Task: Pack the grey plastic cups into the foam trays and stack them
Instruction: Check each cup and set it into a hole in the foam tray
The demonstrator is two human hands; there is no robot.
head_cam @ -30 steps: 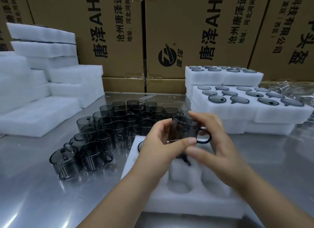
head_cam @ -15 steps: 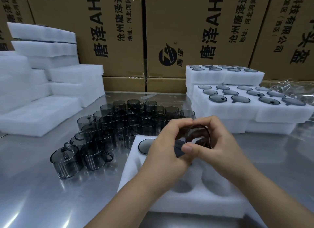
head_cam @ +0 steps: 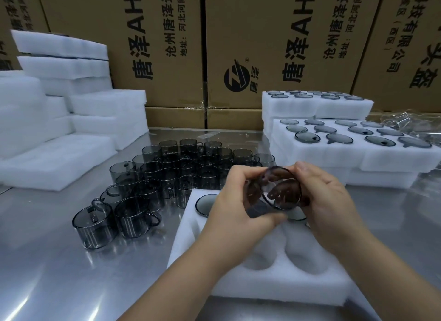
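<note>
Both hands hold one translucent grey cup [head_cam: 276, 189] above the foam tray [head_cam: 267, 282] in front of me. My left hand [head_cam: 236, 208] grips its left side, thumb below. My right hand [head_cam: 327, 196] curls round its right side. The cup is tilted, its round base facing me. One cup [head_cam: 206, 204] sits seated in the tray's far-left pocket; several nearer pockets are bare. A cluster of loose grey cups [head_cam: 167, 177] stands on the metal table to the left.
Stacked filled foam trays [head_cam: 381, 158] stand at the right, another filled stack [head_cam: 317, 105] behind. Blank foam sheets [head_cam: 59, 153] pile at the left. Cardboard boxes [head_cam: 274, 46] wall the back. Crumpled clear plastic [head_cam: 412, 122] lies at far right. Steel tabletop [head_cam: 47, 273] lies in the near left.
The cup was held upright with its handle to the right; both hands have turned it over so that its base now faces me, and lowered it slightly toward the tray.
</note>
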